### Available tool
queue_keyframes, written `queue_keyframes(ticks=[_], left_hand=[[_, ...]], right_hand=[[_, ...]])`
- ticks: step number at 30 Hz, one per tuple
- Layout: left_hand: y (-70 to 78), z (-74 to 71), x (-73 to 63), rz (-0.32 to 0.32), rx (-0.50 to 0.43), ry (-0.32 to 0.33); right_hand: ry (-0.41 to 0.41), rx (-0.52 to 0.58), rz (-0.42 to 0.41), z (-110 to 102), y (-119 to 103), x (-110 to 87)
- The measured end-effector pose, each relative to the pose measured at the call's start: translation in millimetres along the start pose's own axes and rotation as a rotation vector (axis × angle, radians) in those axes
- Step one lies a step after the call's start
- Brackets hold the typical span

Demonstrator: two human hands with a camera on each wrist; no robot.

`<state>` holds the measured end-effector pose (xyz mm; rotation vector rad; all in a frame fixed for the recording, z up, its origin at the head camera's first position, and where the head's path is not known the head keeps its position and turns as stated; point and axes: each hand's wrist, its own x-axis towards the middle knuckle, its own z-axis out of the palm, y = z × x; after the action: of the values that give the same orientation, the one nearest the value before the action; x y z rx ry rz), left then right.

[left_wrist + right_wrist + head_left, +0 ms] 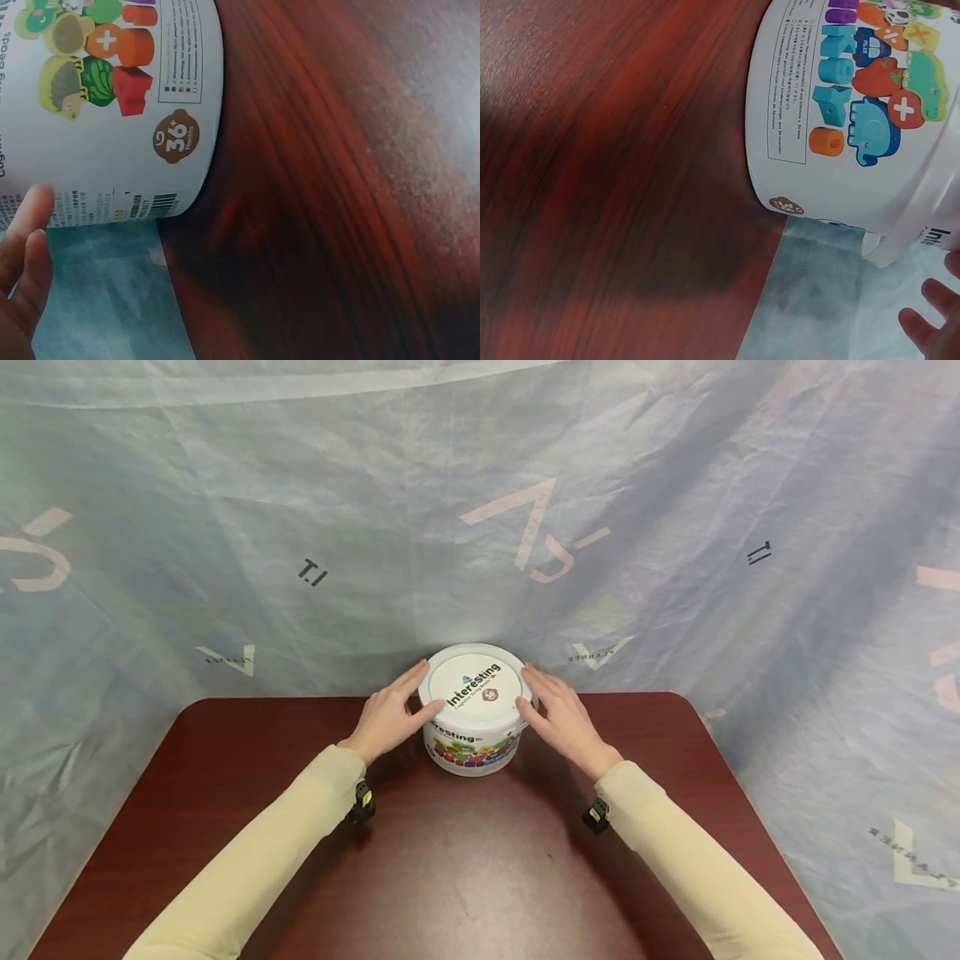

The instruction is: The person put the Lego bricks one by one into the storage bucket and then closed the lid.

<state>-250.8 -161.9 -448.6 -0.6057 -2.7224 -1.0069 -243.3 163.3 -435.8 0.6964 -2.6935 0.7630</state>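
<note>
A round white tub (pixel 468 752) of stringing beads stands upright at the far edge of the table, its white lid (pixel 472 681) on top, printed "Interesting". On its left side lies my left hand (pixel 390 714), fingers stretched along the lid's rim and thumb at the front of it. Across from it, my right hand (pixel 561 714) rests at the right rim in the same way, thumb on the lid's edge. The left wrist view shows fingers (pixel 30 225) by the tub's wall; in the right wrist view, fingertips (pixel 919 326) are spread near the lid side.
The tub is on a dark red wooden table (pixel 465 868) with rounded far corners. Right behind it hangs a grey printed curtain (pixel 360 527), which also runs along both sides. A white band (pixel 915 210), perhaps the tub's handle, runs beside the lid.
</note>
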Motion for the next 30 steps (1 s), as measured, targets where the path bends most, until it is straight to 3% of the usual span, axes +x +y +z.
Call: queue_keyframes(ticks=[10,17,22,30], left_hand=[[5.7,5.7,-1.9,-0.047,-0.059,0.018],[5.8,5.4,2.3,-0.026,0.031,0.023],[5.6,9.9,4.7,-0.009,0.031,0.022],[2.5,21.7,-5.7,-0.025,-0.026,0.05]], right_hand=[[0.003,-0.033,0.007,-2,-2,1.2],[0.034,-0.051,0.002,-1,1,0.4],[0.065,-0.049,0.002,1,6,-2.8],[0.05,-0.065,-0.016,6,9,-9.2]])
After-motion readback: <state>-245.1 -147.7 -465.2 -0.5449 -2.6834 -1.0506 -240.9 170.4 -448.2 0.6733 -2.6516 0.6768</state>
